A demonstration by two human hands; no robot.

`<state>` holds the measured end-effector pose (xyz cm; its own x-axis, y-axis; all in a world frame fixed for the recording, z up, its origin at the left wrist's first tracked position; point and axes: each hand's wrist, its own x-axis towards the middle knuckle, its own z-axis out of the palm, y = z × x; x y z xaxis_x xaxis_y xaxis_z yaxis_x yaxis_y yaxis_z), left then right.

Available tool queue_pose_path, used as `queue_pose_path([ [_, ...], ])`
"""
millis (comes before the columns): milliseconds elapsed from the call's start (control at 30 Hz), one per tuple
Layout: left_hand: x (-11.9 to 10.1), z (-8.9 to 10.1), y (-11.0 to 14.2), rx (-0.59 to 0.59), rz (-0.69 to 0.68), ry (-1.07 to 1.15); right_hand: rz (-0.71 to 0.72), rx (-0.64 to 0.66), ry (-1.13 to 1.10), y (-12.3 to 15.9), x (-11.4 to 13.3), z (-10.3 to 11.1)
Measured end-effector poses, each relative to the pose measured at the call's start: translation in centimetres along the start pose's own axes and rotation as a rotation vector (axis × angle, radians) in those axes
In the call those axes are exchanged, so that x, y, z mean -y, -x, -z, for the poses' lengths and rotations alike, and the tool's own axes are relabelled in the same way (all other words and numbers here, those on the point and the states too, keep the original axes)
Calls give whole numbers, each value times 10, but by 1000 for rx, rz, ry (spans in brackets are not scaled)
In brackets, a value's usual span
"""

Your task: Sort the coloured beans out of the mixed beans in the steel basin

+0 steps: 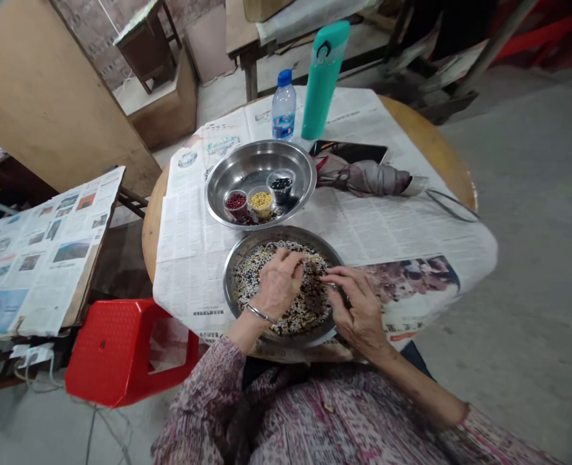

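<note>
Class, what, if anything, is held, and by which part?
Cannot be told: left hand and right hand are at the grain bowl; any pinched piece is indistinct.

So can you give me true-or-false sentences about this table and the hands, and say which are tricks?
1. The left hand and right hand are both at the near metal bowl. True.
2. The right hand wears the bracelet. False: the left hand does.
3. The yellow-bean cup sits between the red-bean cup and the black-bean cup. True.
4. The cap of the water bottle is red. False: it's blue.
5. The near metal bowl holds only black grains. False: white and yellow grains are mixed in.
6. The turquoise bottle is taller than the water bottle. True.
</note>
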<state>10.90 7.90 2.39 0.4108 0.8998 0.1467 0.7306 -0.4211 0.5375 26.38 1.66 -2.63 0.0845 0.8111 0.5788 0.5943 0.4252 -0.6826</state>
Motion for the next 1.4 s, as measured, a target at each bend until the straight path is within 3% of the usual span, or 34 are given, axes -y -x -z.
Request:
queue_pose_path([
  [100, 9, 9, -4, -87, 6, -175, 7, -1, 1, 0, 0, 0],
  [233, 23, 12, 9, -46, 28, -380, 5, 0, 6, 0, -1, 0],
  [400, 17, 9, 41, 82, -146, -291, 10, 7, 28, 1, -1, 0],
  [567, 0, 21, 67, 193, -261, -193, 8, 7, 39, 1, 0, 0],
  [667, -7, 20, 65, 234, -355, -302, 0, 7, 32, 2, -1, -1],
  [800, -9, 4, 43, 281, -477, -487, -22, -9, 22, 4, -4, -2],
  [900, -3, -8, 26, 245, -430, -564, -21, -14, 26, 4, -4, -3],
  [1000, 8, -7, 23, 184, -289, -611, -19, -17, 32, 3, -4, -2],
  [1200, 20, 22, 57, 117, -36, -636, -36, -2, 23, 3, -3, -1],
  [1300, 22, 35, 76, 76, -34, -534, -27, -1, 26, 3, -3, -2],
  [1400, 29, 40, 89, -1, -147, -292, 34, 18, 82, 2, -3, 0],
])
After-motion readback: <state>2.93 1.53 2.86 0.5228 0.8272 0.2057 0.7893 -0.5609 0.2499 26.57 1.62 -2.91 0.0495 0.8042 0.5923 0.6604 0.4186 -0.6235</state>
